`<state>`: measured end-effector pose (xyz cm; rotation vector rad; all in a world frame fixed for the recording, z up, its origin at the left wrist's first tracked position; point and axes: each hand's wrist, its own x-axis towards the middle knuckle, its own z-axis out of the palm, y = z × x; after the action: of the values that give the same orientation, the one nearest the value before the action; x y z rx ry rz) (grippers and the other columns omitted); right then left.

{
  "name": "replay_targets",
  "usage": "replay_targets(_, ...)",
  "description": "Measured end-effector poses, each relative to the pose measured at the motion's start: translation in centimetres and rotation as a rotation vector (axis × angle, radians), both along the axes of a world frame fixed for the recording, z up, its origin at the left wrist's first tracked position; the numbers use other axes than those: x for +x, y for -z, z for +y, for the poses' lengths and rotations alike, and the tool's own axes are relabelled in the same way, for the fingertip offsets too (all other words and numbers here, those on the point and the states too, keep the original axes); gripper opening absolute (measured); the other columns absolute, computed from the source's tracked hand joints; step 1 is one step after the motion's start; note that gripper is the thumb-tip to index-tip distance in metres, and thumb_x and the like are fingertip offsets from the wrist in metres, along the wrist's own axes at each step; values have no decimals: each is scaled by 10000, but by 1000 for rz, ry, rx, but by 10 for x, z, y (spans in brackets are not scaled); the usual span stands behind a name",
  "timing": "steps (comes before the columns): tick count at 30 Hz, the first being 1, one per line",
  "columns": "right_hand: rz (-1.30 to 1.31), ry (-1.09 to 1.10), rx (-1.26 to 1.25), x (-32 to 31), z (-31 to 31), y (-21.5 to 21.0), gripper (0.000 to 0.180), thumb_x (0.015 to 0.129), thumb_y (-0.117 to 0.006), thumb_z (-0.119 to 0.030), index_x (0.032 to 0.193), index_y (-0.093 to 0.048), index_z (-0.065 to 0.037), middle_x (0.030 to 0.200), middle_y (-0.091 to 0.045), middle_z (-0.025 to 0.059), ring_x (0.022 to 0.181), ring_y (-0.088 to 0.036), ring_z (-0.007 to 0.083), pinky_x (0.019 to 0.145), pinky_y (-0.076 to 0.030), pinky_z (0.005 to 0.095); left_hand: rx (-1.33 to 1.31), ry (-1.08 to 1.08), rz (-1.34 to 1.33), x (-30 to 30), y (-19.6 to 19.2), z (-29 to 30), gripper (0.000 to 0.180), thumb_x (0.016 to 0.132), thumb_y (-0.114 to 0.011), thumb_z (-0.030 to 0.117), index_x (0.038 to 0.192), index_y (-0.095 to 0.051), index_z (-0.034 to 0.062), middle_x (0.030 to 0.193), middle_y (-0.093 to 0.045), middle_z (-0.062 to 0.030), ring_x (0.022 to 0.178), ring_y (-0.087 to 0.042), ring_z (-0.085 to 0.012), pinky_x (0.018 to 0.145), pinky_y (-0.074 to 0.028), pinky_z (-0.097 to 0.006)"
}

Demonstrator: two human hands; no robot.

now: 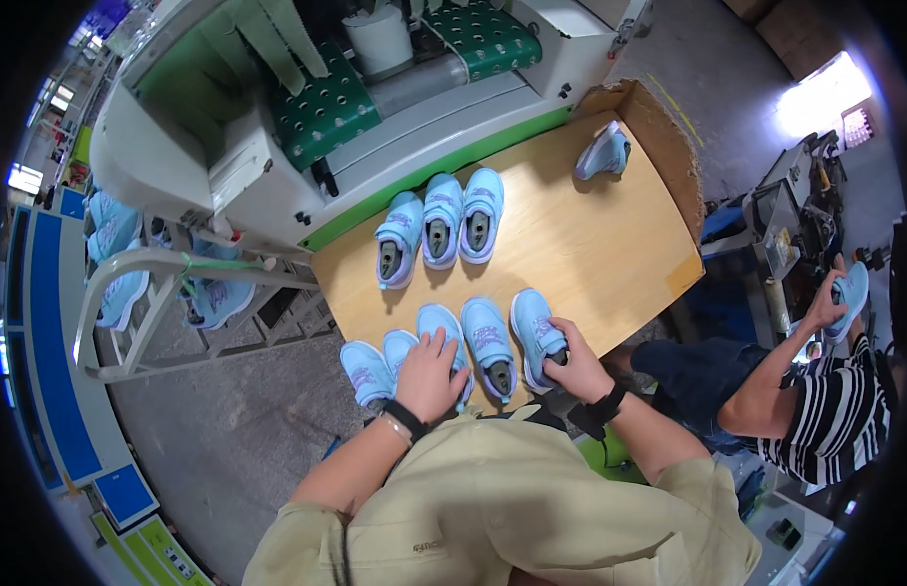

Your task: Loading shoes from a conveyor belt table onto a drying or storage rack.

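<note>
Light blue children's sneakers with purple markings lie in two rows on a wooden tabletop [561, 234]. At the near row, my left hand [429, 379] lies over a sneaker [438, 318], its fingers bent across the top and its thumb along the right side. That hand hides most of the shoe's opening. My right hand [577, 369] grips the heel end of the sneaker [530, 314] at the row's right end, thumb at the opening. Between my hands lies another sneaker [487, 337] with a dark insert inside. Two more, including an outer sneaker [364, 369], are left of my left hand.
Three sneakers [441, 215] form the far row; a single sneaker [604, 153] lies near the cardboard edging [673, 146]. Beyond the table stands a machine with a green perforated belt [327, 112]. A metal rack [146, 262] holds sneakers at left. A co-worker [785, 400] handles a shoe at right.
</note>
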<state>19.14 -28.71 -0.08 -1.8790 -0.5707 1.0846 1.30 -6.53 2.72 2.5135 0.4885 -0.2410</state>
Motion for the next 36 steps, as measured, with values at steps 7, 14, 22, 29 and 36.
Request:
replay_targets(7, 13, -139, -294, 57, 64, -33, 480, 818, -697, -300, 1198, -563, -40, 1177, -538, 185, 1047, -565, 368, 944, -448, 413, -58, 8, -48, -14, 0, 2, 486, 817, -680, 292, 1232, -579, 59, 1359, -504, -208, 1225, -498, -414, 950, -463, -446)
replay_targets(14, -1587, -52, -351, 259, 140, -8, 519, 834, -568, -97, 1337, -490, -197, 1448, -403, 125, 1317, -378, 377, 1053, -347, 499, -111, -6, -55, -13, 3, 4, 495, 820, -675, 301, 1239, -574, 58, 1388, -486, -183, 1241, -494, -389, 949, -460, -442)
replay_targets(22, -1367, -339, -391, 246, 161, -18, 208, 816, -654, -275, 953, -598, -130, 966, -610, 69, 1130, -542, 275, 1079, -276, 538, -150, -51, -65, -21, 10, 5, 499, 834, -668, 303, 1258, -562, 62, 1392, -487, -168, 1237, -498, -378, 957, -457, -437)
replay_targets(29, -452, 165, -19, 245, 141, 32, 580, 894, -636, -432, 1330, -497, -75, 1172, -577, 183, 1133, -540, 290, 922, -459, 377, -133, -302, -281, 30, -10, 84, 478, 863, -639, 305, 1276, -544, 84, 1351, -497, -171, 1197, -490, -370, 985, -391, -473)
replay_targets(36, -594, 353, 3, 136, 192, 55, 530, 854, -661, -478, 1214, -627, -90, 1387, -375, 358, 1352, -292, 442, 1127, -230, 478, 119, -314, -168, 107, -7, 143, 717, 816, -644, 519, 1445, -401, 276, 1536, -268, -151, 1388, -228, -462, 1046, -214, -663)
